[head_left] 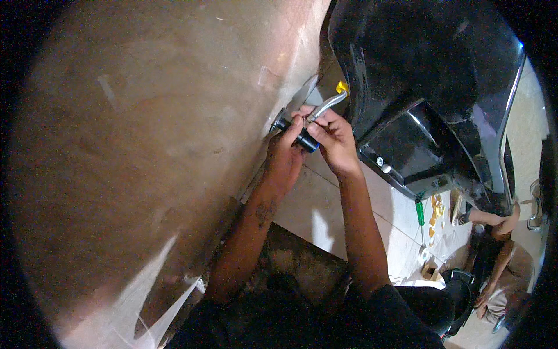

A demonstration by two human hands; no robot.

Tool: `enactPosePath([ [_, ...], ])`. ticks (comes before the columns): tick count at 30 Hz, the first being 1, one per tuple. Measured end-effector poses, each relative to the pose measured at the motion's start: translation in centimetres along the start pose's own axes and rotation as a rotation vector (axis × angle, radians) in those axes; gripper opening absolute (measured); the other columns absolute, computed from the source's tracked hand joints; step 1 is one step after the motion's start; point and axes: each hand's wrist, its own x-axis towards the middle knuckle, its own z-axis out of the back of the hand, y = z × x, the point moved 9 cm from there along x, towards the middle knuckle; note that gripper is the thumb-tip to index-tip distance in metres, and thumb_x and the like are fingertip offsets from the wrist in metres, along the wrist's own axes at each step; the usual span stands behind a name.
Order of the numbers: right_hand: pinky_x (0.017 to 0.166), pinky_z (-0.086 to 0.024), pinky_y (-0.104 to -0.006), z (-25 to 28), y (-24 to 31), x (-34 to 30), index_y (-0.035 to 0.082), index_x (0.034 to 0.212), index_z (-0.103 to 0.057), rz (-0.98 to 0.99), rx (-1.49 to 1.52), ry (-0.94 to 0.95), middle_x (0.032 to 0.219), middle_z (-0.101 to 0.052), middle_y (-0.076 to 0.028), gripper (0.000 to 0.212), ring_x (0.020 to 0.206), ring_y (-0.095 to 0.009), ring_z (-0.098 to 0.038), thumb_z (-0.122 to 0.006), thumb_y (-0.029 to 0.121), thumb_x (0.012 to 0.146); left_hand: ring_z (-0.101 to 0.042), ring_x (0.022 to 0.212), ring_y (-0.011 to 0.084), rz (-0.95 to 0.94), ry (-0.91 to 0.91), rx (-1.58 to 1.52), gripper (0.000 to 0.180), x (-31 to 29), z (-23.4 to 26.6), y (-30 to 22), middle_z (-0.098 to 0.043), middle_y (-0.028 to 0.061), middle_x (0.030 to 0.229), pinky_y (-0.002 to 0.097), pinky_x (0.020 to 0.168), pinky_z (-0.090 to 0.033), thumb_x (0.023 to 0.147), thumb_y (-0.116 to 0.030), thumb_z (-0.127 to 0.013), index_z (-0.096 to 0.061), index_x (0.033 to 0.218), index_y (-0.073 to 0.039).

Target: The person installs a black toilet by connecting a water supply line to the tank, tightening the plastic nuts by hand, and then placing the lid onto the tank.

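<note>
At the panel's (145,145) right edge, beside the black fairing (418,75), left hand (285,154) gripping black cylinder (302,138), right hand (334,139) pinching metal tool (326,104) onto it, probably mid-fastening; next move likely calling for steady turning.

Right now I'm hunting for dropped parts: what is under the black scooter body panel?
Under the black scooter body panel lies pale tiled floor with a green-handled screwdriver and small yellow pieces. The panel's shadow and bulk hide anything deeper beneath it.

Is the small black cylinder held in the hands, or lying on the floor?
Held: both hands, left hand and right hand, grip the black cylinder above the floor.
</note>
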Motion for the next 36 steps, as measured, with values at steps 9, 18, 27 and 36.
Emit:
enactPosePath([
  [9, 0.083, -0.049, -0.0276, 0.6, 0.6, -0.6, -0.002, 0.093, -0.064, 0.087, -0.167, -0.057, 0.097, -0.069, -0.007, 0.015, 0.091, -0.012, -0.063, -0.071, 0.002, 0.08, -0.057, 0.093, 0.0115, 0.037, 0.021, -0.028, 0.03, 0.2, 0.2, 0.1, -0.062, 0.0012, 0.102, 0.0298, 0.084, -0.043, 0.097, -0.035, -0.048, -0.058, 0.111, -0.01],
  [18, 0.078, -0.051, -0.028, 0.2, 0.3, -1.4, -0.002, 0.091, -0.067, 0.046, -0.196, -0.221, 0.091, -0.07, -0.009, 0.014, 0.083, -0.014, -0.065, -0.071, -0.003, 0.078, -0.057, 0.107, 0.0184, 0.029, 0.032, -0.158, 0.036, 0.0, 1.6, 0.2, -0.06, 0.006, 0.114, 0.0371, 0.094, -0.045, 0.098, -0.039, -0.045, -0.055, 0.117, -0.01],
  [27, 0.089, -0.048, -0.0323, -0.7, 0.5, -0.9, -0.002, 0.095, -0.064, 0.074, -0.09, 0.033, 0.101, -0.069, -0.01, 0.013, 0.093, -0.017, -0.063, -0.065, -0.001, 0.082, -0.057, 0.095, 0.0131, 0.0, -0.02, -0.173, 0.034, -0.4, 0.8, 0.2, -0.061, 0.0018, 0.103, 0.0331, 0.083, -0.046, 0.095, -0.042, -0.05, -0.053, 0.113, -0.013],
  [36, 0.092, -0.046, -0.0324, -1.2, 1.4, 0.0, -0.002, 0.106, -0.063, 0.056, -0.003, 0.209, 0.107, -0.068, -0.009, 0.023, 0.099, -0.017, -0.062, -0.065, 0.005, 0.084, -0.059, 0.106, 0.0213, -0.008, -0.037, -0.225, 0.036, -1.3, 0.4, -0.2, -0.06, 0.0069, 0.115, 0.0405, 0.094, -0.046, 0.097, -0.037, -0.047, -0.052, 0.119, -0.008],
])
